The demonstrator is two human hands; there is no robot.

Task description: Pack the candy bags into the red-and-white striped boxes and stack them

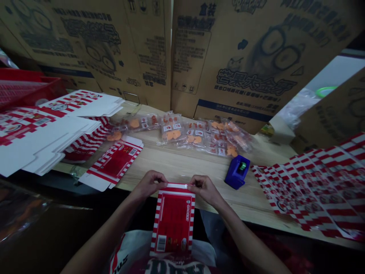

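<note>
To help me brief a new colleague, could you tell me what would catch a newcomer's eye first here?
A red-and-white striped carton blank is pinched at its top by the left hand and right hand, beside the near edge of the table. Behind it lie clear packets of orange snacks, and large printed cardboard cartons stand along the back.

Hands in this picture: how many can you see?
2: the left hand and the right hand, both pinching the top edge of a red-and-white box blank.

Printed cardboard cartons (228,57) are propped upright behind the wooden counter (176,167), beyond the fingers (151,179); dim lighting is noted.
</note>
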